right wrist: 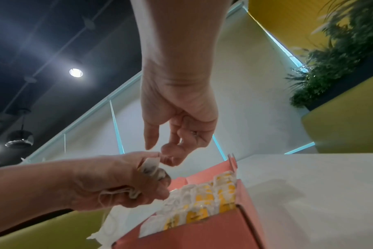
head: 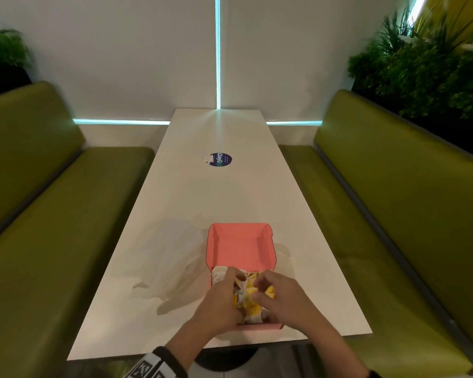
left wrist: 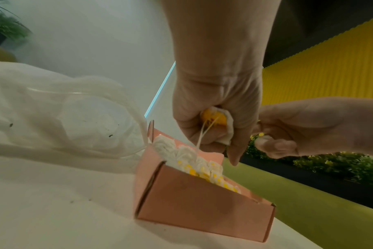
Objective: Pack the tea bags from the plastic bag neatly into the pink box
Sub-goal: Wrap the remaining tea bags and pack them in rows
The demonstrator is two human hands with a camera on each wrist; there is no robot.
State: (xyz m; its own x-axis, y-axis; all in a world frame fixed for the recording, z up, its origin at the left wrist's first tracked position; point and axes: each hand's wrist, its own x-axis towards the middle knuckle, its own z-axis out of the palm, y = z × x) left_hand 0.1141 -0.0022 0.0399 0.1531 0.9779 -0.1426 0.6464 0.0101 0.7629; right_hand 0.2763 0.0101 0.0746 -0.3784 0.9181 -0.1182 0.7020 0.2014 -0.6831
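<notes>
1. Nearest the camera, a wrist band [head: 159, 364] with a black-and-white square pattern sits on the left forearm, at the bottom edge of the head view.

2. The left hand [head: 219, 304] is over the near half of the pink box [head: 241, 246], fingers curled round a bunch of tea bags [left wrist: 215, 118] (white paper with a yellow patch, thin strings hanging from the fist down toward the box).

3. The right hand [head: 279, 296] hangs just beside the left one, above the box. Its thumb and fingers [right wrist: 170, 158] are loosely bent and point down at the left hand's bundle. In the left wrist view a scrap of white seems to sit at its fingertips, so I cannot tell whether it pinches anything.

4. The pink box stands near the close edge of the table [head: 175, 203], its lid tipped up and back at the far side. Packed tea bags [right wrist: 204, 197] stand on edge in rows inside, filling it up to the rim on the side that shows.

5. Just left of the box, touching its wall in the left wrist view, lies the clear plastic bag [head: 170, 257], crumpled and flat on the tabletop.

6. Further along the table is a round dark-blue sticker [head: 219, 159] with white lettering.

7. Green padded benches [head: 52, 214] line both long sides, with leafy plants [head: 426, 64] behind the right-hand one and a white wall at the far end.
</notes>
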